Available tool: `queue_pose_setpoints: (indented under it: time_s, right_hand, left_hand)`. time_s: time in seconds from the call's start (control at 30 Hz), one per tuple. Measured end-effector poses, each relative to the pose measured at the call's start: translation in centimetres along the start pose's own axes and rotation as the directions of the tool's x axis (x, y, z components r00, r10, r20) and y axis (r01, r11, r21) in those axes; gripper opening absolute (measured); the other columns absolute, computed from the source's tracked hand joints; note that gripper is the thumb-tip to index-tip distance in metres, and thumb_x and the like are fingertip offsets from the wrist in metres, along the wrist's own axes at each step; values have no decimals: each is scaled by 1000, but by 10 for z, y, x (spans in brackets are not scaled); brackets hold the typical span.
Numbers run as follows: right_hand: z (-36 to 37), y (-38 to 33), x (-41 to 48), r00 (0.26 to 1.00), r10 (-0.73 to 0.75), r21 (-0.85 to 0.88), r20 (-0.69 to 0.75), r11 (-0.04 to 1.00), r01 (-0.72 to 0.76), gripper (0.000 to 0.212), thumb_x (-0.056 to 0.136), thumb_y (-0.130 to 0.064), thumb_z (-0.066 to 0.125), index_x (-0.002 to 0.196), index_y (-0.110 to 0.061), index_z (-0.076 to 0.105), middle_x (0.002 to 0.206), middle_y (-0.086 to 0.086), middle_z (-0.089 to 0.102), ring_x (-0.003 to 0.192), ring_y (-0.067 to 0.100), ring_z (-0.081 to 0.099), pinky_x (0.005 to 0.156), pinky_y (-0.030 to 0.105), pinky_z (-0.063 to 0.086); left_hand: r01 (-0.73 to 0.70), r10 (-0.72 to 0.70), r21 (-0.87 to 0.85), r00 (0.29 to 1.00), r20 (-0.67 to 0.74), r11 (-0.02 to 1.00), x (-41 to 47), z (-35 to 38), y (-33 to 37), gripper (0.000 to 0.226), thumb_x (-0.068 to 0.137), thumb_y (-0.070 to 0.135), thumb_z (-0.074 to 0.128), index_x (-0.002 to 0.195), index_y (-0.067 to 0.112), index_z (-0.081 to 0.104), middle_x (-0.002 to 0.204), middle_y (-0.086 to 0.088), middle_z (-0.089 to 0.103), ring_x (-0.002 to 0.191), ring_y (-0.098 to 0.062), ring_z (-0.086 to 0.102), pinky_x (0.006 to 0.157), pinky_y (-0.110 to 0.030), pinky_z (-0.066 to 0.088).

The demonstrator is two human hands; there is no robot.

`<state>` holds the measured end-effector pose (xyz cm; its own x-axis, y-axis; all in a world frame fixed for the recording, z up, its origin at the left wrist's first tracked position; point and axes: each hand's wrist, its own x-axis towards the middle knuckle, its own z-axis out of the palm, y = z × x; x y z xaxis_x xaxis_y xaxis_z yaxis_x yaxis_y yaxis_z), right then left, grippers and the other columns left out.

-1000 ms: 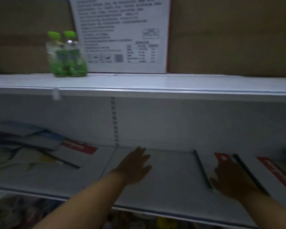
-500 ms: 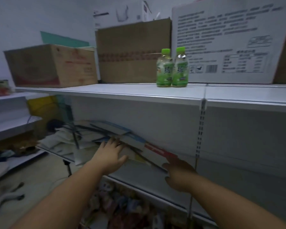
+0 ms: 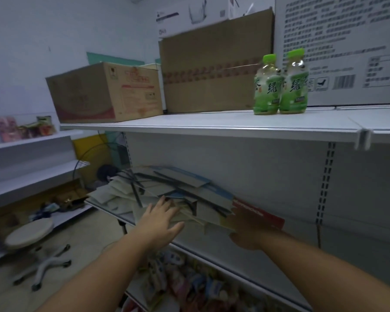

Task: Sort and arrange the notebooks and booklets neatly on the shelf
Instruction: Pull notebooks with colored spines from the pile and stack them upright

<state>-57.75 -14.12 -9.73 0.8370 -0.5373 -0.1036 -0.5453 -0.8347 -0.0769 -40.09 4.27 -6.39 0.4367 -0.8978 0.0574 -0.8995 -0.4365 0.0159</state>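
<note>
— White metal shelving runs along a pale wall. What sits on the top board?
— Two green-capped bottles (image 3: 279,86) stand side by side in front of a white printed carton (image 3: 338,41). Left of them are brown cardboard boxes (image 3: 104,95).
— And the task's things?
— A heap of notebooks and booklets (image 3: 167,188) lies on the middle shelf (image 3: 212,258), towards its left end. Covers overlap at all angles, some tilted, with dark spines crossing.
— The left hand?
— The left hand (image 3: 160,219) lies flat on the front of the heap, fingers straight and spread, thumb out to the right. It grips nothing.
— The right?
— The right hand (image 3: 245,240) is at the front edge of a booklet with a red band (image 3: 259,213), at the heap's right end. It is dim and blurred and the fingers are hidden, so I cannot tell whether it pinches the cover or only touches it.
— Anything else?
— Colourful packets (image 3: 189,287) fill the shelf below. A round stool (image 3: 29,230) stands on the floor to the left.
</note>
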Motion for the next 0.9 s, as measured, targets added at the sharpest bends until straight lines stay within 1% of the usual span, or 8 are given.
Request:
queue_pose_setpoints:
  time_s: [0.23, 0.4, 0.5, 0.6, 0.7, 0.77, 0.83, 0.9]
  right_hand:
    - [-8, -16, 89, 941, -139, 7, -310, 989, 149, 43, 83, -39, 39, 116, -16, 55, 126, 9, 52, 117, 29, 51, 93, 38, 44]
    - [-26, -32, 157, 896, -187, 40, -403, 974, 221, 55, 94, -31, 48, 145, -17, 33, 156, 10, 19, 142, 24, 23, 111, 33, 27]
    - [-29, -38, 189, 932, -67, 296, -356, 938, 180, 64, 92, -32, 52, 149, -19, 25, 158, 5, 12, 144, 21, 17, 115, 32, 21]
    - [-23, -40, 207, 971, -5, 415, -237, 904, 106, 50, 93, -27, 50, 140, -11, 40, 144, 7, 42, 128, 24, 45, 103, 29, 36]
    - [-15, -44, 208, 939, -27, 326, -342, 934, 145, 36, 95, -24, 48, 121, -1, 56, 119, 16, 62, 105, 30, 59, 90, 39, 47]
    - [-10, -47, 203, 892, -4, 355, -452, 917, 184, 29, 96, -21, 49, 114, -3, 63, 106, 16, 68, 94, 29, 64, 81, 40, 51]
    - [-10, -51, 200, 785, 73, 381, -616, 899, 216, 22, 95, -15, 52, 106, -4, 68, 98, 14, 70, 87, 27, 66, 77, 30, 51]
    - [-17, -55, 197, 673, 200, 427, -712, 884, 190, 19, 94, -12, 54, 97, -1, 70, 92, 10, 70, 83, 21, 65, 73, 20, 44]
  left_hand:
    - [-32, 31, 45, 999, 26, 998, 36, -11, -26, 55, 98, 50, 29, 148, 26, 28, 159, 3, 15, 147, -17, 0, 118, -33, 7]
    - [40, -55, -226, 997, -62, 973, 54, -33, -49, 38, 99, 33, 41, 132, 20, 53, 141, -1, 48, 130, -16, 41, 100, -19, 32]
    - [67, -110, -328, 987, -115, 942, 70, -32, -64, 36, 96, 29, 46, 131, 20, 54, 140, 3, 49, 127, -13, 44, 98, -17, 33]
    - [57, -96, -367, 992, -87, 928, 89, -25, -81, 35, 95, 28, 49, 129, 22, 56, 140, 4, 48, 128, -14, 44, 100, -18, 33]
    - [36, -100, -483, 989, -108, 875, 120, -21, -96, 30, 97, 22, 49, 124, 15, 60, 131, 0, 56, 118, -15, 53, 94, -20, 39]
    - [64, -151, -713, 987, -60, 698, 139, -22, -100, 27, 98, 16, 47, 117, 4, 62, 106, -5, 66, 91, -13, 67, 77, -21, 49]
    - [133, -214, -944, 974, 69, 302, 153, -24, -103, 20, 97, 11, 48, 108, 0, 62, 82, -6, 68, 61, -12, 69, 57, -22, 53]
    - [207, -204, -978, 958, 201, 9, 161, -28, -107, 18, 97, 11, 49, 105, -1, 60, 82, -12, 69, 62, -22, 69, 57, -28, 57]
